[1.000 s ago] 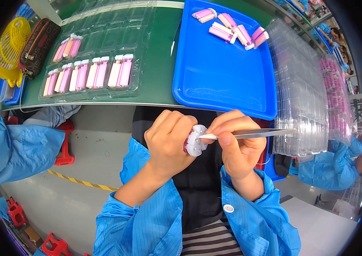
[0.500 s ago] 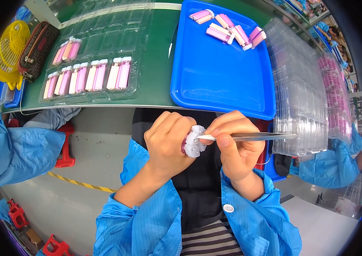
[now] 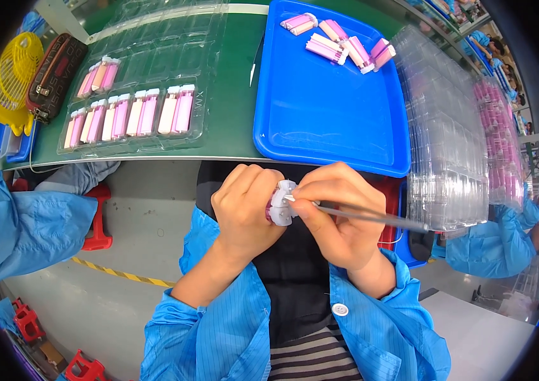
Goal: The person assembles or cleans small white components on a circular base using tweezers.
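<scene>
"White plastic, that cap on the piece (image 3: 281, 206) they're gripping?"

"Yes, with a bit of purple showing under it. The left hand (image 3: 244, 202) is curled shut round the body, so only the capped end sticks out, facing the right hand (image 3: 344, 219)."

"And the right?"

"Pinched, thumb against fingers, on metal tweezers (image 3: 399, 221). Their points are at the cap; I can't tell whether those are apart or together."

"What's changed in the last half second?"

"The tweezers lay almost level; now their back end has dropped and looks blurred. The right fingers have moved in close to the cap, and the piece has shifted slightly left."

"Meaning?"

"I'd judge the tool is being worked at a new angle on the same cap, while the left hand steadies it. That piece isn't finished with, I'd say."

"Anything else moved?"

"No. 5 pink-and-cream rollers (image 3: 326, 48) lie in the blue tray (image 3: 326, 114), and the clear tray (image 3: 196, 124) has the same filled compartments."
</scene>
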